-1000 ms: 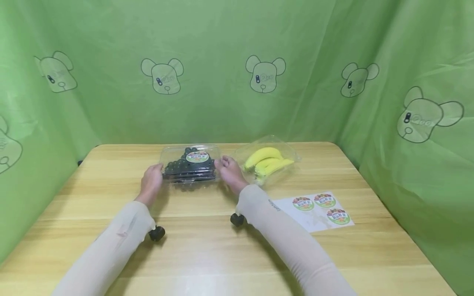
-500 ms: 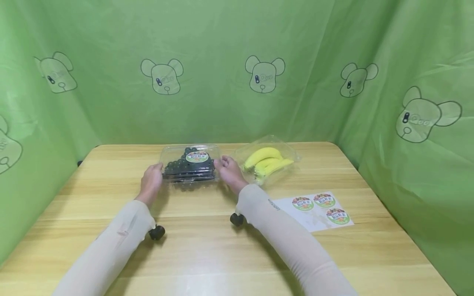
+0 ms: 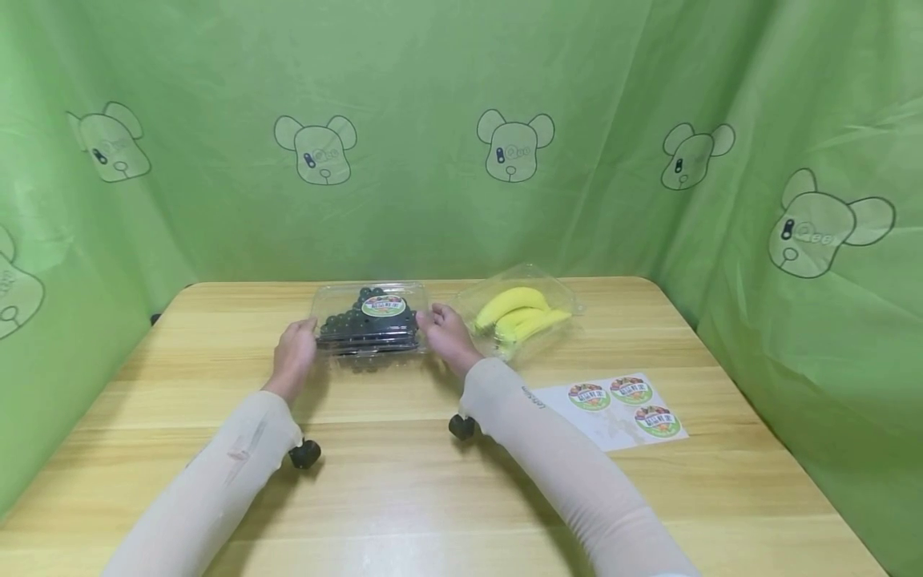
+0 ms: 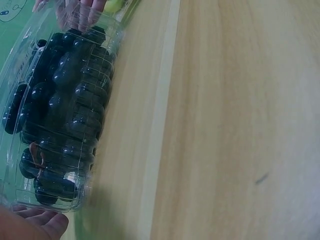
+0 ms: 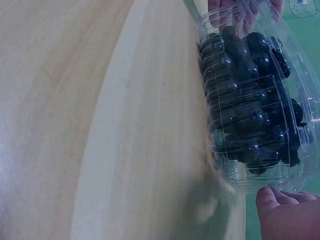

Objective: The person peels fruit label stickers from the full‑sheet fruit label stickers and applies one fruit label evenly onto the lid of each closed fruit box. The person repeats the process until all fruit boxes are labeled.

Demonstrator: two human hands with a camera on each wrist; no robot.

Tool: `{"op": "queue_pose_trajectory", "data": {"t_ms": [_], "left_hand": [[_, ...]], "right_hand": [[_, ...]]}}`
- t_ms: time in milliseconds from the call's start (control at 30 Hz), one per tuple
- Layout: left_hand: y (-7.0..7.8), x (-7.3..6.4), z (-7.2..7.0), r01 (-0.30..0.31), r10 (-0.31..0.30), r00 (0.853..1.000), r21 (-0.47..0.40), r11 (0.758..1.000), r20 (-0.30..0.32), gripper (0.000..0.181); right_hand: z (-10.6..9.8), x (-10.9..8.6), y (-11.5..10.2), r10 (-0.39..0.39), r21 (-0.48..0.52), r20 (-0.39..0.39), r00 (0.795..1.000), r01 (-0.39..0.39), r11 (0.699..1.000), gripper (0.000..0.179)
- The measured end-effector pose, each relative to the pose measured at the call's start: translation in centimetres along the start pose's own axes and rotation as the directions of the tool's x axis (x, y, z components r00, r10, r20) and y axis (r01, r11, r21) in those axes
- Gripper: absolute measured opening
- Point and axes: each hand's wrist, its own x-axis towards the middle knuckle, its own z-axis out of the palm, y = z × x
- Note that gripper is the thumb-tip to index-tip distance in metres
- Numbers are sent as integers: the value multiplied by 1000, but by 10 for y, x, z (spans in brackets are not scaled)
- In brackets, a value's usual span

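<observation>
A clear plastic clamshell box (image 3: 328, 298) of dark grapes (image 3: 346, 327) is at the back of the table, left of centre. A round coloured sticker (image 3: 384, 306) lies on its top. My left hand (image 3: 294, 354) holds the box's left end and my right hand (image 3: 449, 338) grips the right end. The left wrist view shows left-hand fingers (image 4: 52, 222) against the near end of the box. From the right wrist, the right hand (image 5: 287, 212) has its thumb and fingers at the box's end wall. Parts of both hands are hidden behind the plastic.
Right of the box, a second clear plastic box (image 3: 551, 284) contains yellow bananas (image 3: 513, 303). A white sheet (image 3: 613, 429) with three round stickers (image 3: 631, 390) lies nearer, partly under the right forearm. Green curtains (image 3: 418, 224) surround the wooden table (image 3: 389, 497) at the back and sides.
</observation>
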Motion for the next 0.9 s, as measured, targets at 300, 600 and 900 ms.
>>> {"op": "queue_pose_trajectory", "data": {"t_ms": [300,600,900], "left_hand": [[2,-3,0,-2,2,1000,-1,1000,-10,64],[3,-4,-1,-12,12,999,-15,1000,-30,66],[7,-5,-2,-25,27,996,22,999,-80,69]], "right_hand": [[-3,1,2,-9,-29,-1,1000,9,1000,62],[-9,-2,-1,-34,-32,-1,999,34,999,60],[-15,-4,-6,-70,-64,-8,998,69,996,56]]}}
